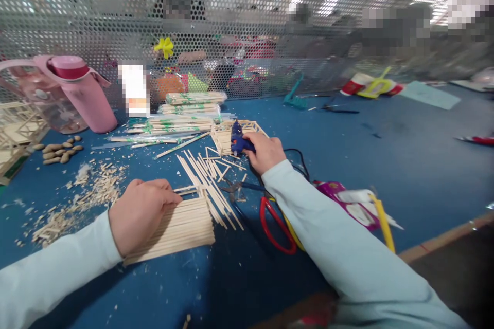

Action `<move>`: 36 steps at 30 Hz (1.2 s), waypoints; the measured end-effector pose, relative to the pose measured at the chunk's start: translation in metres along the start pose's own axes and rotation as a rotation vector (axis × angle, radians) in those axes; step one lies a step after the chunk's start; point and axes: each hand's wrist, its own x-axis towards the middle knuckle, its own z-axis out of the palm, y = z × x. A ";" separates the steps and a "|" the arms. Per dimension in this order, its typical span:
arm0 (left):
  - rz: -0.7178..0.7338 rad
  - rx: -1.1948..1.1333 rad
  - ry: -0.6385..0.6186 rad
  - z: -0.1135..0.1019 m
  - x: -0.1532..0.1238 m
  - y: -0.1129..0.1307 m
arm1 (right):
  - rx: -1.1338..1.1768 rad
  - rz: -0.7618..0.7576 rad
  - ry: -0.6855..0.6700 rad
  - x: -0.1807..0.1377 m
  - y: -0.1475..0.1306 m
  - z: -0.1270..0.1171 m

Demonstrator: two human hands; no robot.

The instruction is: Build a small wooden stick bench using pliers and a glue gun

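Note:
My left hand [139, 213] rests closed on a flat panel of glued wooden sticks [181, 229] lying on the blue table [386, 164], pinching a stick at the panel's upper edge. My right hand [264, 151] reaches further out and is wrapped round a small blue glue gun [236, 140], whose black cord [297, 157] trails to the right. The gun's tip is next to a small stick frame [226, 133]. Loose sticks [204, 172] fan out between both hands.
Red-handled scissors [272, 221] and small pliers [235, 190] lie near my right forearm. Bundled sticks [193, 105], a pink bottle [83, 92], wood scraps [85, 190], peanuts [57, 151] and a stick structure [15, 133] sit left. A perforated metal screen [116, 10] closes the far side.

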 end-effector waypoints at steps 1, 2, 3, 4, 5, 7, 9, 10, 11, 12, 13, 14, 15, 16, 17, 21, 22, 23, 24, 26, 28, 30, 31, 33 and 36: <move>0.000 0.009 0.010 -0.001 0.000 0.000 | -0.005 0.001 -0.008 0.000 0.000 0.000; -0.002 0.011 0.032 -0.004 -0.001 0.000 | -0.008 0.004 -0.018 0.000 0.000 0.000; -0.007 -0.003 0.075 -0.007 -0.003 0.000 | -0.007 0.007 -0.031 0.000 0.000 0.001; -0.019 -0.033 0.143 -0.012 -0.006 0.000 | -0.003 0.008 -0.045 0.000 0.001 0.001; -0.041 -0.076 0.235 -0.016 -0.011 -0.001 | 0.004 0.003 -0.061 0.000 0.001 0.002; -0.141 -0.188 0.457 -0.024 -0.023 -0.004 | 0.027 -0.016 -0.083 0.001 0.004 0.004; -0.309 -0.332 0.666 -0.025 -0.037 -0.010 | 0.044 -0.029 -0.094 0.003 0.007 0.005; -0.391 -0.428 0.744 -0.022 -0.043 -0.014 | 0.044 -0.030 -0.098 0.004 0.008 0.004; -0.460 -0.543 0.803 -0.018 -0.048 -0.018 | 0.035 -0.025 -0.095 0.005 0.008 0.002; -0.502 -0.672 0.849 -0.012 -0.052 -0.023 | 0.018 -0.017 -0.080 0.005 0.007 -0.002; -0.527 -0.800 0.873 -0.004 -0.055 -0.028 | 0.000 -0.007 -0.049 0.004 0.003 -0.008; -0.545 -0.907 0.882 0.003 -0.057 -0.032 | -0.012 0.000 0.003 0.001 -0.004 -0.016; -0.566 -0.976 0.861 0.010 -0.058 -0.035 | -0.013 0.006 0.065 -0.003 -0.013 -0.025; -0.581 -1.014 0.822 0.016 -0.058 -0.037 | 0.016 -0.012 0.119 -0.009 -0.026 -0.034; -0.589 -1.025 0.779 0.022 -0.059 -0.038 | 0.069 -0.052 0.169 -0.016 -0.042 -0.043; -0.524 -0.872 0.633 0.038 -0.069 -0.030 | 0.272 -0.489 0.013 -0.050 -0.112 -0.059; -0.486 -0.785 0.609 0.042 -0.074 -0.028 | 0.303 -0.557 -0.051 -0.056 -0.127 -0.058; -0.441 -0.678 0.598 0.046 -0.078 -0.026 | 0.310 -0.591 -0.097 -0.060 -0.138 -0.055; -0.389 -0.565 0.594 0.051 -0.082 -0.025 | 0.307 -0.618 -0.135 -0.062 -0.147 -0.051; -0.303 -0.355 0.612 0.059 -0.086 -0.023 | 0.279 -0.636 -0.177 -0.064 -0.156 -0.042; -0.267 -0.194 0.643 0.066 -0.087 -0.022 | 0.264 -0.647 -0.175 -0.063 -0.158 -0.035; -0.263 -0.093 0.651 0.071 -0.085 -0.021 | 0.271 -0.651 -0.132 -0.063 -0.159 -0.030; -0.266 -0.057 0.648 0.073 -0.083 -0.020 | 0.275 -0.650 -0.111 -0.064 -0.159 -0.029; -0.281 -0.008 0.624 0.075 -0.081 -0.017 | 0.276 -0.639 -0.096 -0.066 -0.161 -0.028; -0.320 0.048 0.588 0.079 -0.079 -0.013 | 0.280 -0.624 -0.135 -0.069 -0.165 -0.027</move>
